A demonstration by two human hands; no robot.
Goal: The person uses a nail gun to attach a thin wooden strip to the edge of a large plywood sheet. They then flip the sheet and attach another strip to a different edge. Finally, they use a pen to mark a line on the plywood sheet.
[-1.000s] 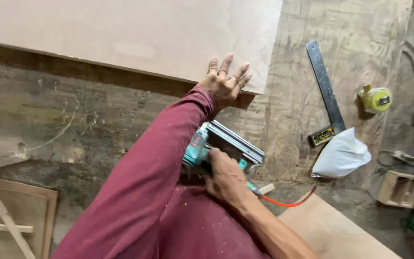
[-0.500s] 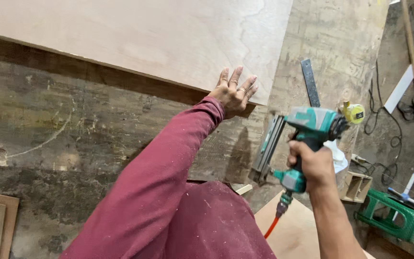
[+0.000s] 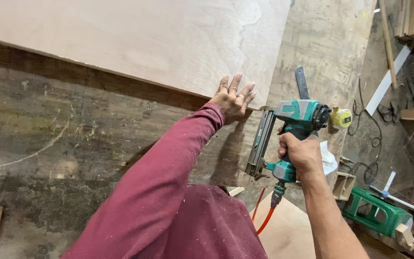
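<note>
Gripping a teal-and-grey pneumatic nail gun [image 3: 291, 136] around its handle, the right hand [image 3: 302, 153] holds its nose near the pale plywood sheet's [image 3: 135, 41] corner, at ten o'clock, where the left hand [image 3: 232, 100] presses flat, fingers spread.

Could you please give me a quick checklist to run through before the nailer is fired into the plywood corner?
1. Left hand flat on plywood corner: ok.
2. Right hand gripping nailer: ok.
3. Nailer nose at the plywood edge: ok.
4. Left fingers clear of the nose: not ok, very close.
5. Orange hose attached: ok.
6. Nails loaded: cannot tell.
</note>
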